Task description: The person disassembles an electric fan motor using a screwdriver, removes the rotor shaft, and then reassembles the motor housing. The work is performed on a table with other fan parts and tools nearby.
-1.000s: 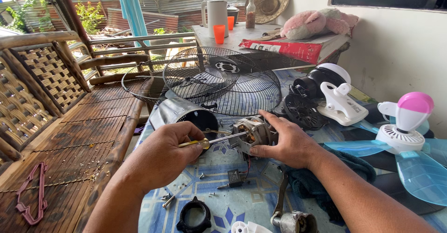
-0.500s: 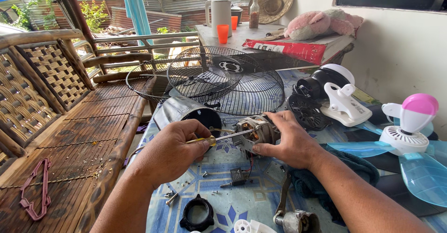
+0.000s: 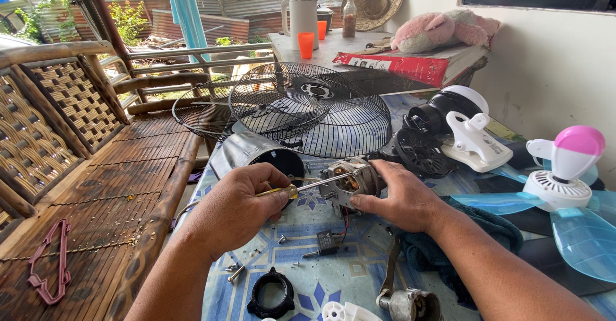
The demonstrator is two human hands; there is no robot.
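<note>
On the patterned table (image 3: 359, 276), left hand (image 3: 234, 208) grips a screwdriver (image 3: 308, 186); right hand (image 3: 401, 199) clasps the fan motor (image 3: 350, 181).

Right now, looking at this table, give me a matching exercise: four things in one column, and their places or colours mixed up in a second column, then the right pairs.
Things:
1. screwdriver
2. fan motor
3. orange cup
4. hanger

Places or colours:
A. pink, lying on the wooden bench
B. steadied by the right hand
C. on the far table beside the white jug
D. yellow handle in the left hand

Pairs: 1-D, 2-B, 3-C, 4-A
</note>
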